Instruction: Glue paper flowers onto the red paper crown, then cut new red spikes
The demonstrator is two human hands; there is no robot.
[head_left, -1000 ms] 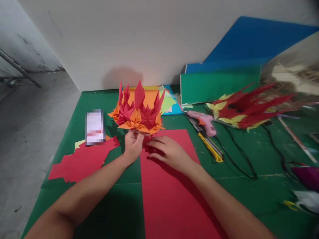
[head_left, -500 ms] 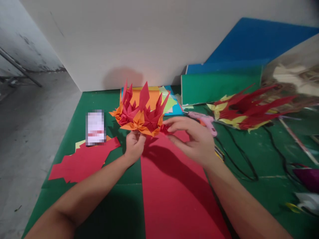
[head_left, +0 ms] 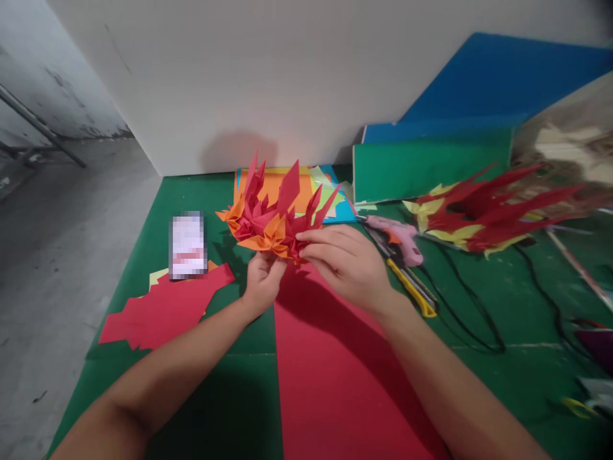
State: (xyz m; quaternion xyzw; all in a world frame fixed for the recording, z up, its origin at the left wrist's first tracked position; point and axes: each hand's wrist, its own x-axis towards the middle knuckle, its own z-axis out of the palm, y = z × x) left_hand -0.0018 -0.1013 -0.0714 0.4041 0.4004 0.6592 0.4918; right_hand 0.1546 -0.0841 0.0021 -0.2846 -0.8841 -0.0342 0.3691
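Observation:
A red folded-paper crown (head_left: 288, 185) with tall pointed spikes and orange paper flowers (head_left: 271, 236) along its lower edge is held up above the table. My left hand (head_left: 262, 281) grips it from below, thumb and fingers closed at its front edge. Fingertips of my right hand (head_left: 342, 265) pinch together at the crown's front right side, on a small red paper flower that they almost wholly cover. Whether that flower is stuck to the crown cannot be seen. Beneath both hands lies a long red paper sheet (head_left: 345, 370).
Right of my hands are a pink glue gun (head_left: 405, 239) with a black cord and a yellow cutter knife (head_left: 412, 287). A second red-and-yellow paper piece (head_left: 483, 211) sits farther right. At left, a phone (head_left: 188, 246) rests by red paper scraps (head_left: 163, 313). A white board (head_left: 268, 83) stands behind.
My right hand has moved left, bringing the small red flower from beside the crown against its front right side. The crown has tilted slightly; the cutter knife now shows more fully.

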